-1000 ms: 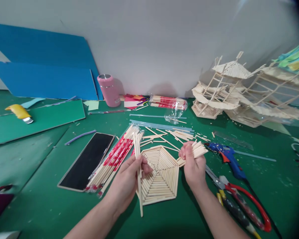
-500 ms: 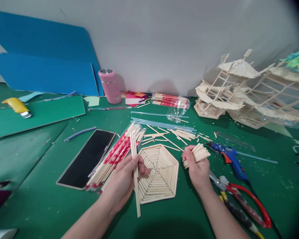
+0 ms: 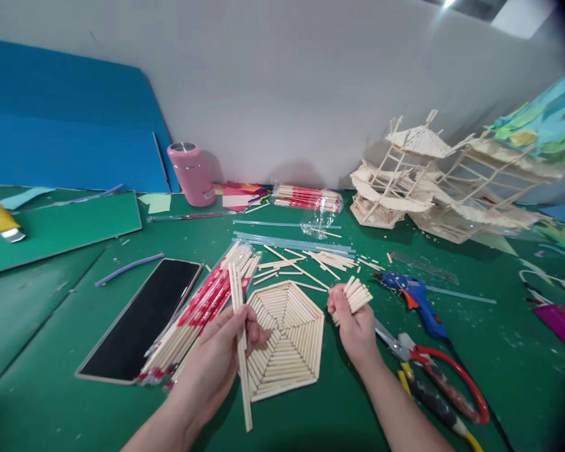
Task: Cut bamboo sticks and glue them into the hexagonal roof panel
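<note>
My left hand [image 3: 219, 358] grips a pair of long wooden sticks [image 3: 239, 314], held upright over the left edge of a hexagonal panel of glued sticks [image 3: 285, 339] that lies flat on the green mat. My right hand [image 3: 353, 326] is closed around a bundle of short cut sticks [image 3: 355, 295], just right of the panel. A pack of red-wrapped chopsticks [image 3: 202, 307] lies beside my left hand.
A blue glue gun [image 3: 414, 295] and red-handled cutters [image 3: 445, 383] lie right of my right hand. Loose sticks [image 3: 311, 257] litter the mat behind the panel. A black slab [image 3: 141, 320] lies left. A pink flask [image 3: 188, 172], blue boards and stick-built models [image 3: 419, 182] stand by the wall.
The view has shifted, so everything sits further left and lower in the picture. Both hands keep their sticks and have drawn slightly closer to me; the panel has not moved.
</note>
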Demonstrator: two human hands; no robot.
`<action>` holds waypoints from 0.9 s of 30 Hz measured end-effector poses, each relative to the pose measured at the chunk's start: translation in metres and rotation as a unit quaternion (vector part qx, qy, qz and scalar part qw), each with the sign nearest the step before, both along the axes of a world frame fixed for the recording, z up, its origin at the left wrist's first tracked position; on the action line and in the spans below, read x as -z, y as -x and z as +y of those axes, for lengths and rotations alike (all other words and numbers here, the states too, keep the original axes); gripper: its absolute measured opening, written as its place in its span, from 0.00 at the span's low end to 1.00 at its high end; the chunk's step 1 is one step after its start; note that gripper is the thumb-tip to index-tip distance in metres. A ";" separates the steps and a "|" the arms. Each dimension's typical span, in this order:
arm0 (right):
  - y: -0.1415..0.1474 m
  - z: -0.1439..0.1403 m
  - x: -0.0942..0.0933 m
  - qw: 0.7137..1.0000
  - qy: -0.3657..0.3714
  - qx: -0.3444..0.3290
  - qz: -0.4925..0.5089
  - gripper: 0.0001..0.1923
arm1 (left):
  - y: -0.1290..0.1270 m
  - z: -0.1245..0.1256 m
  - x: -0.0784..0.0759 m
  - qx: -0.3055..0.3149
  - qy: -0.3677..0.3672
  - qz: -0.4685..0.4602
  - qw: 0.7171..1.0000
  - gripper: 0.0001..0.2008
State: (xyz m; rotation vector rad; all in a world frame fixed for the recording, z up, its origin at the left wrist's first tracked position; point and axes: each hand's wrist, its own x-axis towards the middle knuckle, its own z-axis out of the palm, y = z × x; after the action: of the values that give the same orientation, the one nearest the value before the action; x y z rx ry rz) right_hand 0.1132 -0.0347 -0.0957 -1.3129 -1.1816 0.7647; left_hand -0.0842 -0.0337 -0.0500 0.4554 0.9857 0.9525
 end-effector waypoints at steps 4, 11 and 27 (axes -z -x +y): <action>-0.001 0.000 0.004 1.000 0.002 -0.001 0.008 0.10 | 0.001 0.000 0.002 -0.001 -0.004 0.002 1.000 0.10; 0.001 0.000 0.001 0.999 0.004 -0.004 0.032 0.12 | 0.001 0.001 0.005 0.000 -0.008 0.009 1.000 0.10; 0.013 -0.013 -0.048 0.887 0.108 -0.107 0.437 0.11 | -0.005 0.002 -0.007 0.057 0.027 -0.031 0.998 0.09</action>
State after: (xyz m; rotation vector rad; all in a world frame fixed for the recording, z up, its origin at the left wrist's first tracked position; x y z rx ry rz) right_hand 0.1004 -0.0481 -0.0473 -0.8283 -0.5076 1.4849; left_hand -0.0795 -0.0315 -0.0433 0.4291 0.9182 0.8308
